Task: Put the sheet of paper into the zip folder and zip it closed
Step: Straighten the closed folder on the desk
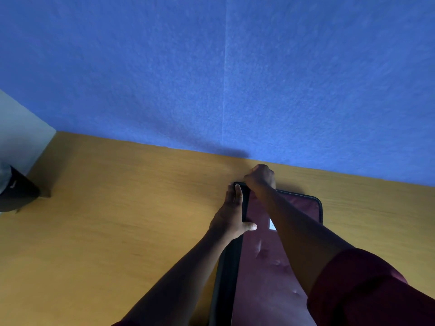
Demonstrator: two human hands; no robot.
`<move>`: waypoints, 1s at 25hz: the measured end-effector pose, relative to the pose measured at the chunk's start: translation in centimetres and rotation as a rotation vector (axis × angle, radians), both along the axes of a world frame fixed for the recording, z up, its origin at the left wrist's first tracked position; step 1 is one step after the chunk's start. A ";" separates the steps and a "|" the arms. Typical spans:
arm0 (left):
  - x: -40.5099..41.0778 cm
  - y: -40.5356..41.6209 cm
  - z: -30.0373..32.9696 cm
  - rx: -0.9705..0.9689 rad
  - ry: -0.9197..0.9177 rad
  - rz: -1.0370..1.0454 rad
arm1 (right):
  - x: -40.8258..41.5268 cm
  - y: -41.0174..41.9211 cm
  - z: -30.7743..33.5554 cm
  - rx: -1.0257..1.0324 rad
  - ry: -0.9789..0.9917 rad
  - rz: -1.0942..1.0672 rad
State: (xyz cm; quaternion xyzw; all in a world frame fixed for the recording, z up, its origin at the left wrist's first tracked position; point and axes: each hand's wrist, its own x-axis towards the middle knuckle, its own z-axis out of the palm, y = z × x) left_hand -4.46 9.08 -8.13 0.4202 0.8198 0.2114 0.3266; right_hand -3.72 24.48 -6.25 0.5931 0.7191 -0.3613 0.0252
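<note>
Here, the maroon zip folder [266, 260] lies flat on the wooden desk [117, 208], running from the bottom edge of the view away from me toward the blue wall [211, 67]. It has a black spine along its left side and a black zipper track around its far corners.

My left hand [231, 214] clamps the folder's left edge near the far corner: fingers lie along the outside of the black spine, and my thumb presses on top of the cover.

My right hand [260, 177] is at the far left corner of the folder, curled into a loose fist, fingers closed as if pinching something small. I cannot tell whether it has the zipper pull, because the hand hides it. My right forearm crosses over the cover, with a maroon sleeve [367, 290] pushed up near the elbow.

A small white patch [271, 225] shows on the cover just beside my right forearm; I cannot tell what it is.

At the far left of the desk sits a dark object [16, 189], well apart from the folder.
</note>
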 end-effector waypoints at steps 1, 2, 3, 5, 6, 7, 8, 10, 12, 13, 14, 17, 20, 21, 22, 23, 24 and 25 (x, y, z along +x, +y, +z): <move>0.0 0.0 0.0 -0.002 -0.001 -0.002 | 0.2 0.1 0.1 0.003 -0.015 0.022; 0.1 0.0 0.0 -0.005 0.003 -0.004 | 0.6 0.2 0.2 0.008 -0.025 0.045; 0.1 0.0 0.1 -0.007 0.008 -0.003 | 1.1 0.2 0.2 0.019 -0.026 0.070; 0.1 0.1 0.3 -0.014 0.019 -0.003 | 2.5 0.5 0.2 0.069 -0.007 0.120; 0.1 0.2 0.4 -0.020 0.027 -0.004 | 3.4 0.5 0.2 0.098 0.011 0.137; 0.2 0.2 0.5 -0.025 0.036 -0.002 | 4.4 0.6 0.2 0.125 0.032 0.152; 0.3 0.2 0.6 -0.029 0.044 0.002 | 5.4 0.7 0.2 0.155 0.049 0.172; 0.7 0.1 0.8 -0.035 0.057 0.010 | 7.6 0.5 0.3 0.239 0.042 0.222; 1.2 -0.1 0.8 -0.045 0.079 0.015 | 10.2 0.1 0.3 0.346 -0.029 0.267; 1.5 -0.2 0.8 -0.050 0.090 0.018 | 11.4 -0.3 0.3 0.388 -0.071 0.284; 1.9 -0.4 0.9 -0.055 0.101 0.020 | 12.7 -0.7 0.2 0.416 -0.097 0.292; 3.1 -1.0 0.8 -0.076 0.143 0.026 | 16.5 -1.7 -0.2 0.428 -0.086 0.309; 4.5 -2.2 0.8 -0.099 0.182 0.031 | 19.9 -3.2 -0.7 0.373 -0.086 0.290; 4.9 -2.6 0.8 -0.106 0.186 0.036 | 20.8 -3.9 -0.9 0.349 -0.088 0.272; 5.4 -3.1 0.8 -0.113 0.189 0.043 | 21.8 -4.7 -1.1 0.326 -0.088 0.255; 5.9 -3.6 0.9 -0.120 0.192 0.052 | 22.6 -5.5 -1.3 0.300 -0.083 0.238; 6.4 -4.1 0.9 -0.126 0.192 0.063 | 23.5 -6.3 -1.4 0.270 -0.069 0.218; 7.0 -4.6 1.0 -0.132 0.190 0.074 | 24.3 -7.1 -1.5 0.244 -0.055 0.199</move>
